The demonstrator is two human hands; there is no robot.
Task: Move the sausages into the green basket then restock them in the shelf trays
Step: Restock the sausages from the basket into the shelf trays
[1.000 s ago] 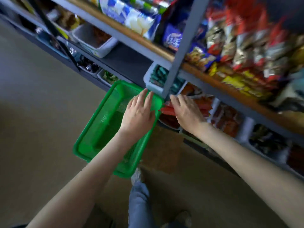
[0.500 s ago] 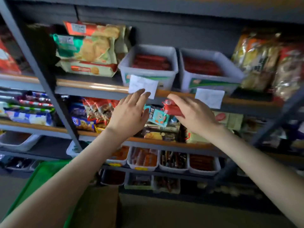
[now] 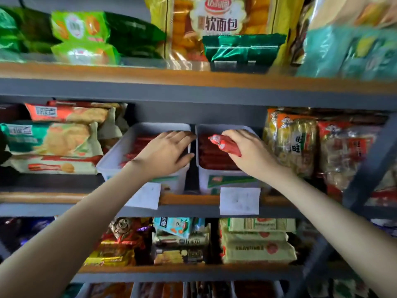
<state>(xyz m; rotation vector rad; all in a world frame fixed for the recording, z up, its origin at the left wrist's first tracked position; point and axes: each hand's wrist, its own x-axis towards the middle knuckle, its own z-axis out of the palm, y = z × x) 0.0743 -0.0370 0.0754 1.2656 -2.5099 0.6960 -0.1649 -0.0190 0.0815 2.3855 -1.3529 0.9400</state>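
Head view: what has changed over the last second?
Both hands rose from the green basket, now out of view, to the shelf. The right hand carried the sausages up and holds them over the right tray; the left hand reaches open over the left tray. Unchanged: the right hand's grip, the left hand empty.

Partly hidden or unclear: the left hand (image 3: 165, 151) covers the right part of the left tray (image 3: 111, 162) and part of its sausages (image 3: 137, 147). Fingertips of the right hand (image 3: 253, 153) lie behind the held sausages (image 3: 227, 145), whose count is unclear. Print on the paper labels (image 3: 239, 201) is illegible. The lowest trays (image 3: 253, 290) are cut off by the bottom edge, and the top-shelf packets (image 3: 83, 37) are blurred.
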